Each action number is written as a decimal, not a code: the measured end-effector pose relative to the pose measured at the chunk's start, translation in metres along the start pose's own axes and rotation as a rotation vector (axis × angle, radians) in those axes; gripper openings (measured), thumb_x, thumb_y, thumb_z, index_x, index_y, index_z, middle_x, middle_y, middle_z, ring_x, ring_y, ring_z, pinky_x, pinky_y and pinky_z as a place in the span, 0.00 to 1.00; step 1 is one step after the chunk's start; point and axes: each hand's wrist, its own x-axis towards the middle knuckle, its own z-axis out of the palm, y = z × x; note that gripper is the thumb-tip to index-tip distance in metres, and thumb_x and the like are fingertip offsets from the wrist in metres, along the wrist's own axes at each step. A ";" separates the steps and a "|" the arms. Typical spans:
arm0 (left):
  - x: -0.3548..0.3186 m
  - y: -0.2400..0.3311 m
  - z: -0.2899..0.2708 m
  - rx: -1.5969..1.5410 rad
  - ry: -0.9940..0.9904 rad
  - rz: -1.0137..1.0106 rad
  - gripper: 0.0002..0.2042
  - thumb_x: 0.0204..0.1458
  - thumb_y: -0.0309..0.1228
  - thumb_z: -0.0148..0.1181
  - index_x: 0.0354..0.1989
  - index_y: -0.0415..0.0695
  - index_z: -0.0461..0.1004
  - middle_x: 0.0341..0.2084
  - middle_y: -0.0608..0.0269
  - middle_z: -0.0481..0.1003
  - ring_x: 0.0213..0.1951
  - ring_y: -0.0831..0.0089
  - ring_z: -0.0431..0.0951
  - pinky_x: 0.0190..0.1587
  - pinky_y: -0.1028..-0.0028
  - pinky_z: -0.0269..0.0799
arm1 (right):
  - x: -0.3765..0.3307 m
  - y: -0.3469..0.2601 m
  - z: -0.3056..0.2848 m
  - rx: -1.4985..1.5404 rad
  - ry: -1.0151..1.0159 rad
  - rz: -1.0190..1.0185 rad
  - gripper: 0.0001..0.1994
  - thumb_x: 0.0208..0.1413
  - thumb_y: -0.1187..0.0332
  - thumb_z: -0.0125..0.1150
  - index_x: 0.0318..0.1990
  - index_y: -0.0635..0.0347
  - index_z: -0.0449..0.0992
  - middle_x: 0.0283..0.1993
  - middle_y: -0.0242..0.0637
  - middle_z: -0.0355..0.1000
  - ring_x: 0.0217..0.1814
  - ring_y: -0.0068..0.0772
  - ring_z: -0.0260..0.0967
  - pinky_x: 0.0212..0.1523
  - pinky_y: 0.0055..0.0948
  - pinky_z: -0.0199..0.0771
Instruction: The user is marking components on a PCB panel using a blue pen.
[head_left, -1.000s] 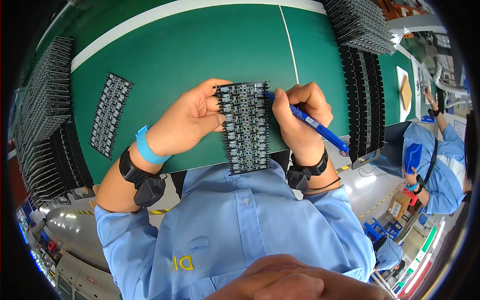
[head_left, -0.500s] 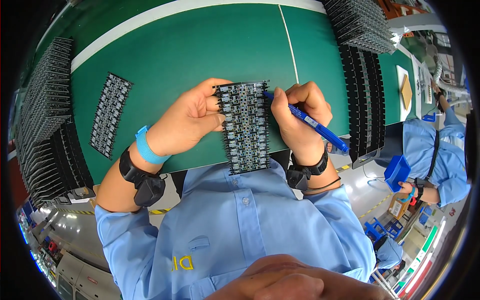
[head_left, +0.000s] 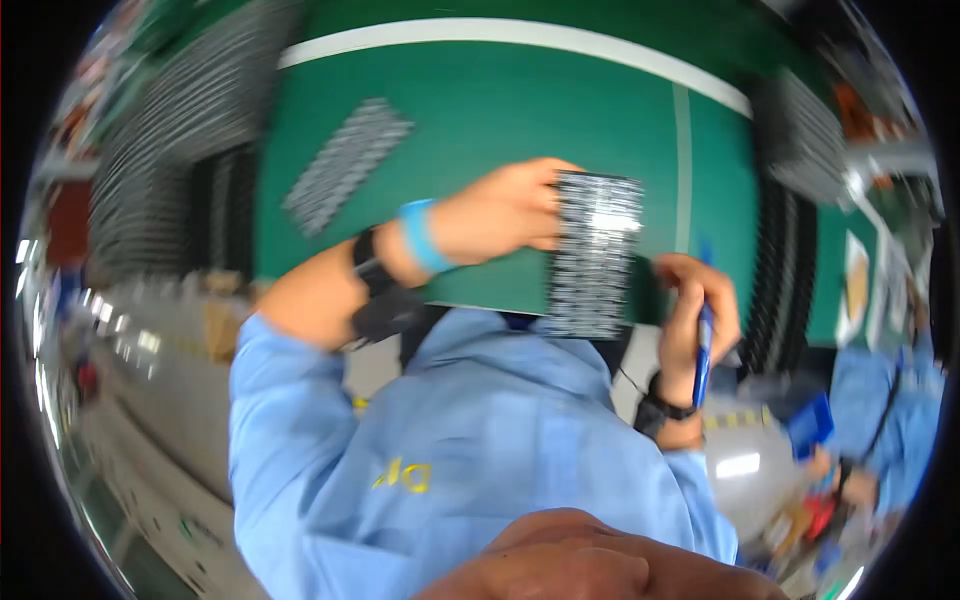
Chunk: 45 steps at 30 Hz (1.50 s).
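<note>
My left hand [head_left: 505, 215] grips the left edge of a dark circuit board panel [head_left: 594, 255], held up in front of my chest and over the near table edge. Motion smears its rows of small parts, and a bright glare lies on its upper half. To the right of the panel, and apart from it, my right hand [head_left: 700, 310] is closed on a blue pen [head_left: 704, 340] that stands nearly upright. A second circuit board panel [head_left: 347, 165] lies slanted on the green table mat [head_left: 480, 110], beyond my left forearm.
Tall stacks of panels in black racks stand at the left [head_left: 190, 130] and right [head_left: 800, 135] of the mat. At the far right a co-worker in a blue shirt [head_left: 870, 400] is beside a blue bin [head_left: 810, 425]. A white strip [head_left: 520, 32] crosses behind.
The view has swung and blurred. My right hand has drawn the pen away from the panel's right edge and turned it upright. My left hand still holds the panel.
</note>
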 end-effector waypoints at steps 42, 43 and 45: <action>-0.150 0.066 -0.101 1.318 0.739 0.132 0.18 0.54 0.25 0.63 0.52 0.38 0.67 0.35 0.61 0.73 0.36 0.70 0.73 0.44 0.73 0.70 | 0.006 -0.015 -0.051 -0.563 0.104 -0.156 0.27 0.39 0.60 0.78 0.43 0.57 0.68 0.56 0.48 0.69 0.61 0.55 0.64 0.57 0.45 0.64; -0.150 0.069 -0.102 1.122 0.670 0.203 0.15 0.56 0.25 0.61 0.51 0.39 0.68 0.34 0.64 0.73 0.35 0.74 0.72 0.42 0.75 0.71 | 0.007 -0.018 -0.049 -0.442 0.092 -0.220 0.26 0.40 0.59 0.78 0.43 0.57 0.68 0.56 0.48 0.70 0.61 0.55 0.64 0.57 0.45 0.65; -0.139 0.073 -0.079 0.921 0.600 0.263 0.12 0.59 0.26 0.59 0.49 0.40 0.68 0.34 0.66 0.74 0.33 0.78 0.71 0.39 0.78 0.71 | 0.006 -0.022 -0.043 -0.321 0.074 -0.275 0.26 0.41 0.59 0.77 0.43 0.57 0.68 0.55 0.48 0.70 0.60 0.54 0.65 0.56 0.44 0.67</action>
